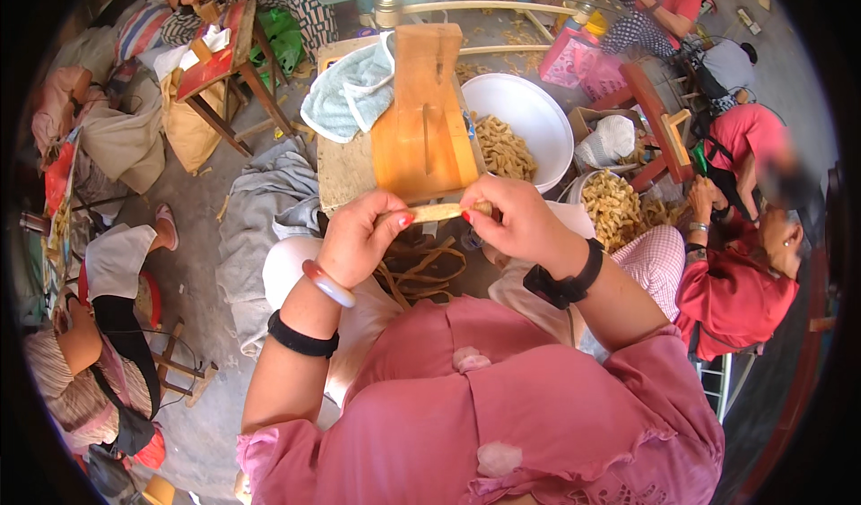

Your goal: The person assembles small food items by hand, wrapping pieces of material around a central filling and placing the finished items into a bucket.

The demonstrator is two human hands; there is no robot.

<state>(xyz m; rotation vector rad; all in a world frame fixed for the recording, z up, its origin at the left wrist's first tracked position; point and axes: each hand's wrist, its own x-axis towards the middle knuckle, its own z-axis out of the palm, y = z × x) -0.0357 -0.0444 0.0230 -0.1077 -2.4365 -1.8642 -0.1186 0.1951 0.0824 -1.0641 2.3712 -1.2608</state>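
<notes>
A short pale tan strip (436,213) with a rolled right end is stretched between my two hands, above my lap. My left hand (363,232) pinches its left end between thumb and fingers. At the other end, my right hand (514,219) grips the rolled part. Just beyond the strip stands a curved wooden board (424,121) on a worn wooden bench (343,168). A light blue towel (350,91) lies at the board's left. Long brown strips (420,269) hang or lie below my hands; what they rest on cannot be told.
Right of the bench, a white basin (555,128) holds many tan rolled pieces, with another filled container (609,212) nearer. A person in red (733,296) sits close at right. Grey cloth (269,202) lies left; a red-topped stool (218,54) stands beyond it. Other people sit around.
</notes>
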